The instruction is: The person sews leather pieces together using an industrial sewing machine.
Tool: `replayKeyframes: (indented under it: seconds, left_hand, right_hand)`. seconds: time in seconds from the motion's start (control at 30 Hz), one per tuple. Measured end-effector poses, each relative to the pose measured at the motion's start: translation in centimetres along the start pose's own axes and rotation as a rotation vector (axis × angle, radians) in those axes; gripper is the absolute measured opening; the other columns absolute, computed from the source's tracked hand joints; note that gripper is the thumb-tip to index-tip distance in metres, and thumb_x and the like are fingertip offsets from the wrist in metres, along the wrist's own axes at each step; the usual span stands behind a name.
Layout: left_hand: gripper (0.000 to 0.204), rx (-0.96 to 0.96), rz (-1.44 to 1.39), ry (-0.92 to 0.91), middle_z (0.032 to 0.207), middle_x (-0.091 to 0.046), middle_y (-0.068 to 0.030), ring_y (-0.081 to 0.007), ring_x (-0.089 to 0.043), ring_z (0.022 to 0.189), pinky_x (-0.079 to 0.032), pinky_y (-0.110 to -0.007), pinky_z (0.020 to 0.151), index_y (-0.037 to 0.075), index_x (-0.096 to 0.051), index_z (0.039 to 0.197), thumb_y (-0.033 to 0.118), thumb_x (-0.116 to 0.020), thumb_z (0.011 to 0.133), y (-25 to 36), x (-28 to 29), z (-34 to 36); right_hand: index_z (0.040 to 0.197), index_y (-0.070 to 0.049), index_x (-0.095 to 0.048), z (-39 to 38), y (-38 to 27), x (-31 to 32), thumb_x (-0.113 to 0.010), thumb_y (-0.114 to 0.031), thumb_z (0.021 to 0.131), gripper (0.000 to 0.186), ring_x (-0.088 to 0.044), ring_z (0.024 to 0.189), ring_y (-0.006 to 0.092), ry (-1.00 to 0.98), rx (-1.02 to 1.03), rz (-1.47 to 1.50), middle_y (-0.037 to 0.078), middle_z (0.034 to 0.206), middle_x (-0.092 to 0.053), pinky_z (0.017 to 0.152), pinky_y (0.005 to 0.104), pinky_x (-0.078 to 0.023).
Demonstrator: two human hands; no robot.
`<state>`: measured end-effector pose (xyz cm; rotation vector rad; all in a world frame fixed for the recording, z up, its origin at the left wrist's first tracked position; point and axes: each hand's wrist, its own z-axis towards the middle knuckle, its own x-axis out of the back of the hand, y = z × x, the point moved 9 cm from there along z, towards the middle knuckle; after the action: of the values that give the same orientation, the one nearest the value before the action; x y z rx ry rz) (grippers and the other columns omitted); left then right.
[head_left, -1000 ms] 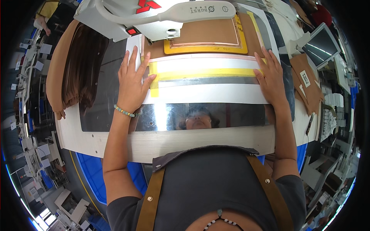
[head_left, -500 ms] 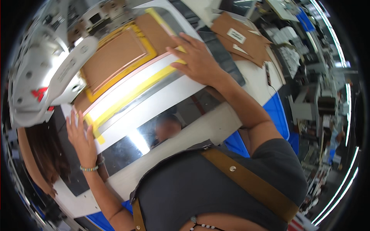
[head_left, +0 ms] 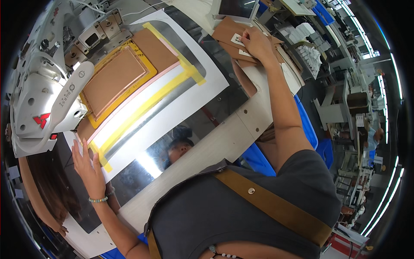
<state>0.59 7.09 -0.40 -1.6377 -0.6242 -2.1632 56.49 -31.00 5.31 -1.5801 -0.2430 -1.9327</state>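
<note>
My left hand [head_left: 89,170] lies with spread fingers at the near left corner of a white template sheet [head_left: 207,93] edged with yellow tape [head_left: 148,103]. On that sheet a brown leather-like panel [head_left: 114,82] sits inside a yellow frame [head_left: 149,69], beside the white head of a sewing machine [head_left: 39,105]. At the far right, my right hand [head_left: 258,45] rests on a stack of brown pieces [head_left: 226,36]. Its fingers are bent together at a white label [head_left: 236,39] on the top piece. What the fingertips pinch, if anything, is hidden.
A shiny dark plate [head_left: 142,172] covers the near side of the pale table [head_left: 233,134]. Blue bins [head_left: 258,159] stand below its edge at the right. Another person's arm [head_left: 41,207] and dark hair [head_left: 49,185] show at the left. A dark screen [head_left: 236,7] stands behind the stack.
My right hand has left the template's right end and moved far right onto the brown stack. The left hand stays at the near left corner.
</note>
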Motion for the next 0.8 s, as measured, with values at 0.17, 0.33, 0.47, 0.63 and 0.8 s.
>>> replayKeyframes:
  seconds: [0.17,0.33,0.47,0.63,0.8]
  left_hand:
    - [0.055,-0.041,-0.133,0.071,0.171,-0.037,-0.0204,-0.0434,-0.028,0.159,-0.023,-0.052,0.129,0.007,-0.053,0.156,0.024,-0.061,0.105,1.4,3.6,1.5]
    - [0.045,-0.072,-0.145,0.000,0.167,-0.044,-0.0206,-0.0439,-0.031,0.157,-0.026,-0.053,0.128,0.002,-0.059,0.149,0.023,-0.054,0.110,0.9,4.1,3.1]
    - [0.046,-0.097,-0.175,-0.006,0.162,-0.047,-0.0230,-0.0456,-0.032,0.155,-0.027,-0.053,0.127,0.000,-0.058,0.149,0.023,-0.052,0.110,0.7,2.6,5.5]
    - [0.046,-0.193,-0.177,-0.059,0.151,-0.055,-0.0281,-0.0480,-0.040,0.147,-0.029,-0.052,0.124,-0.003,-0.058,0.149,0.021,-0.050,0.111,2.2,0.5,8.4]
    - [0.040,-0.149,-0.199,-0.073,0.135,-0.067,-0.0287,-0.0484,-0.054,0.130,-0.039,-0.053,0.115,-0.002,-0.066,0.138,0.024,-0.055,0.110,0.9,-0.9,10.4]
  right_hand:
    - [0.092,-0.004,-0.068,1.0,-4.2,4.0,-0.071,-0.020,0.097,0.017,-0.068,0.084,0.0368,0.120,0.270,0.183,0.017,0.095,-0.072,0.074,0.0452,-0.051]
    - [0.117,-0.012,-0.077,1.2,-20.2,0.5,-0.070,-0.023,0.104,0.019,-0.061,0.087,0.0103,-0.167,0.579,0.742,0.002,0.095,-0.071,0.081,0.0270,-0.050]
    - [0.122,-0.016,-0.080,-2.2,-33.5,-3.8,-0.071,-0.021,0.100,0.024,-0.067,0.101,0.0249,-0.050,0.933,0.392,0.008,0.105,-0.072,0.088,0.0370,-0.055]
    - [0.111,-0.015,-0.083,-3.4,-40.6,-8.9,-0.071,-0.015,0.097,0.020,-0.068,0.110,0.0287,-0.198,0.985,0.346,0.007,0.109,-0.074,0.096,0.0412,-0.055]
    - [0.108,-0.016,-0.085,-4.5,-40.9,-10.1,-0.072,-0.013,0.094,0.020,-0.067,0.113,0.0276,-0.093,0.993,0.379,0.006,0.110,-0.074,0.099,0.0439,-0.054]
